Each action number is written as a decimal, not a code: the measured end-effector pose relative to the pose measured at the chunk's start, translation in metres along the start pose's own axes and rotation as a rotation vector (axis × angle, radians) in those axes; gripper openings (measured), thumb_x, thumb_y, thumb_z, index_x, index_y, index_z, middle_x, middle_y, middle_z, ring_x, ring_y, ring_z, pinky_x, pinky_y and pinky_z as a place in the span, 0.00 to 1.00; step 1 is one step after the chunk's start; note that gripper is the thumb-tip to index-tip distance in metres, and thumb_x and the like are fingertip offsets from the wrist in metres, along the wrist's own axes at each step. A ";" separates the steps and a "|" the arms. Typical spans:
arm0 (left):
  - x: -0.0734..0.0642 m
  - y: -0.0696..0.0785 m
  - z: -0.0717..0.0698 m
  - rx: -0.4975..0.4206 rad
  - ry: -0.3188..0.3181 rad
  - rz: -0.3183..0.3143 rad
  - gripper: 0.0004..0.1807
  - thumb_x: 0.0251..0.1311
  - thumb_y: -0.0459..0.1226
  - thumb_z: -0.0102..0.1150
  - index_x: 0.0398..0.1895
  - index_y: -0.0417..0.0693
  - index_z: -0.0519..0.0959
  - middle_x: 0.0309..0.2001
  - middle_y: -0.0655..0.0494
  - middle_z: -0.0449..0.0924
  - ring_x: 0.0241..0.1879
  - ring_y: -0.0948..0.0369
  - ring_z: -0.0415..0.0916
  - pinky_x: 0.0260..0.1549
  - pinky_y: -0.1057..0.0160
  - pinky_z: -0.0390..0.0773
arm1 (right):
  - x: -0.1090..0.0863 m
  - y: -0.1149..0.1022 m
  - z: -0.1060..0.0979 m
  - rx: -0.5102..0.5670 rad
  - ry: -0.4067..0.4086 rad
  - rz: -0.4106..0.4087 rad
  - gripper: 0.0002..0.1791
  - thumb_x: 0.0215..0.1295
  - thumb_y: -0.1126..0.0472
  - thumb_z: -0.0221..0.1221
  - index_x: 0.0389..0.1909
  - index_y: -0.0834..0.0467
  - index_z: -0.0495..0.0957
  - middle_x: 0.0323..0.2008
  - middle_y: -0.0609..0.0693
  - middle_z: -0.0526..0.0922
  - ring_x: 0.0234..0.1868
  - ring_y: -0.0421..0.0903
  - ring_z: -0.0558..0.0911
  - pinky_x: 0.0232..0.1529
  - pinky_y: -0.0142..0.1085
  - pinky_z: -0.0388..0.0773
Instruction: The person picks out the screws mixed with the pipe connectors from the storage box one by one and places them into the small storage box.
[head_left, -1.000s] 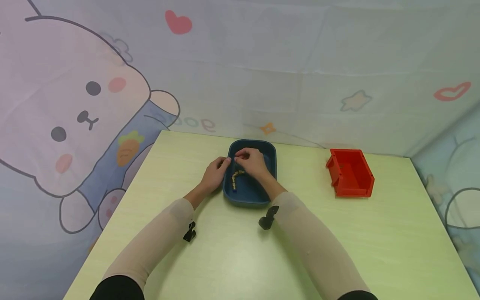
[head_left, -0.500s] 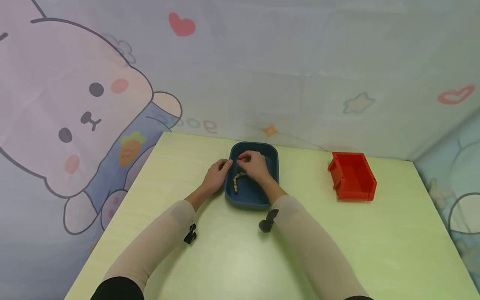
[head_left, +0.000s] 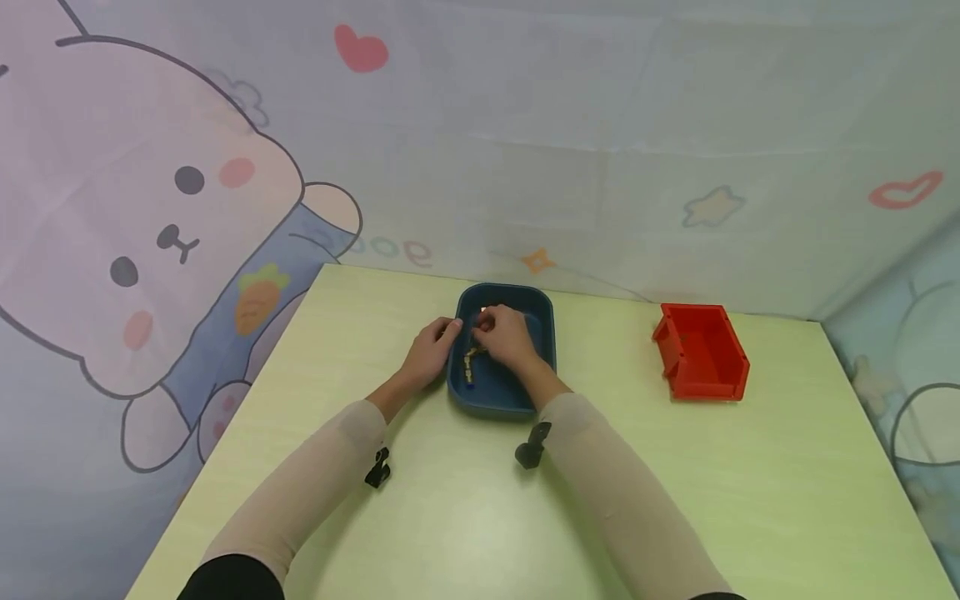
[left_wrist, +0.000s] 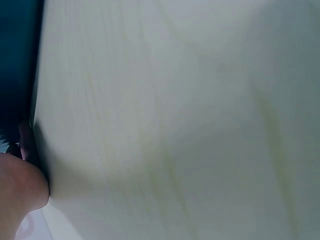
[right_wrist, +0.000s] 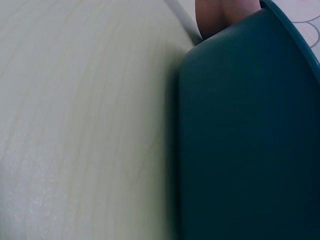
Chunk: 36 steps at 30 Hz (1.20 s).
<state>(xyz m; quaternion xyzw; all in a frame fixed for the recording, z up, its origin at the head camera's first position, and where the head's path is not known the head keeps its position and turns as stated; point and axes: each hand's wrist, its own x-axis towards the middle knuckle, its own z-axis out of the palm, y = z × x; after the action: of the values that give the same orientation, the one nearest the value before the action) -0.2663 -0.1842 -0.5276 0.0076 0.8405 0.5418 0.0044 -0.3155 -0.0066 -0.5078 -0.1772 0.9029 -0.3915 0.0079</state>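
A dark blue tray [head_left: 498, 403] stands on the table. My left hand [head_left: 429, 352] holds its left side, the thumb over the rim and the other fingers along the outer wall. Inside the tray my right hand [head_left: 512, 338] has bent fingers, with thumb and fingertips close together near the left wall. I cannot tell what those fingertips pinch. Right below them lies a bent row of small gold-coloured pieces [head_left: 468, 367] with a blue end. A tiny white-red spot [head_left: 485, 309] shows by the fingers. In the right wrist view the tray's outer wall [right_wrist: 250, 130] hides its contents.
A red open-fronted bin [head_left: 703, 354] stands at the right rear of the pale table [head_left: 465, 517]. Behind the table hangs a printed cloth [head_left: 600, 150]. Small black devices [head_left: 531, 450] are strapped at both wrists.
The right hand's fingertips have shifted slightly toward the gold-coloured pieces, and the white-red spot has come into sight. My left hand keeps its hold on the tray.
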 end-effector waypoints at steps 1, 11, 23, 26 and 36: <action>0.000 0.000 0.000 0.001 -0.005 0.001 0.30 0.83 0.57 0.43 0.64 0.44 0.79 0.55 0.45 0.82 0.54 0.49 0.78 0.58 0.47 0.74 | 0.000 0.000 0.000 -0.007 -0.006 -0.002 0.10 0.68 0.62 0.70 0.46 0.64 0.88 0.40 0.56 0.88 0.43 0.51 0.85 0.48 0.43 0.83; 0.000 0.000 0.000 -0.005 -0.018 -0.003 0.29 0.83 0.57 0.43 0.65 0.44 0.79 0.55 0.45 0.82 0.54 0.49 0.77 0.59 0.48 0.74 | 0.001 0.005 0.003 -0.064 -0.057 -0.016 0.12 0.69 0.61 0.70 0.48 0.65 0.88 0.41 0.56 0.89 0.44 0.51 0.86 0.49 0.44 0.84; -0.001 0.000 0.001 0.001 -0.007 0.009 0.29 0.83 0.56 0.43 0.65 0.43 0.79 0.56 0.44 0.82 0.55 0.48 0.77 0.59 0.46 0.74 | 0.003 0.007 0.003 -0.090 -0.106 -0.022 0.13 0.68 0.60 0.70 0.48 0.64 0.88 0.42 0.56 0.88 0.45 0.51 0.85 0.50 0.43 0.83; 0.000 0.000 0.001 0.010 -0.005 0.010 0.30 0.83 0.57 0.43 0.65 0.44 0.79 0.57 0.44 0.81 0.56 0.48 0.77 0.60 0.46 0.74 | 0.004 0.007 0.002 -0.079 -0.114 -0.010 0.14 0.67 0.60 0.71 0.49 0.63 0.88 0.41 0.56 0.88 0.45 0.51 0.85 0.50 0.43 0.82; 0.002 -0.003 0.002 0.009 -0.004 0.010 0.30 0.82 0.58 0.44 0.65 0.44 0.79 0.58 0.44 0.81 0.57 0.48 0.77 0.62 0.46 0.74 | 0.004 0.006 0.001 -0.076 -0.128 0.009 0.13 0.66 0.60 0.72 0.48 0.62 0.88 0.40 0.55 0.87 0.44 0.51 0.83 0.50 0.44 0.81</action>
<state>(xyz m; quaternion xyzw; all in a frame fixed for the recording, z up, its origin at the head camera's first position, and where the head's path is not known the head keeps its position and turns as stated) -0.2684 -0.1838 -0.5307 0.0127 0.8428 0.5381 0.0034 -0.3211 -0.0048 -0.5122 -0.1979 0.9156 -0.3448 0.0607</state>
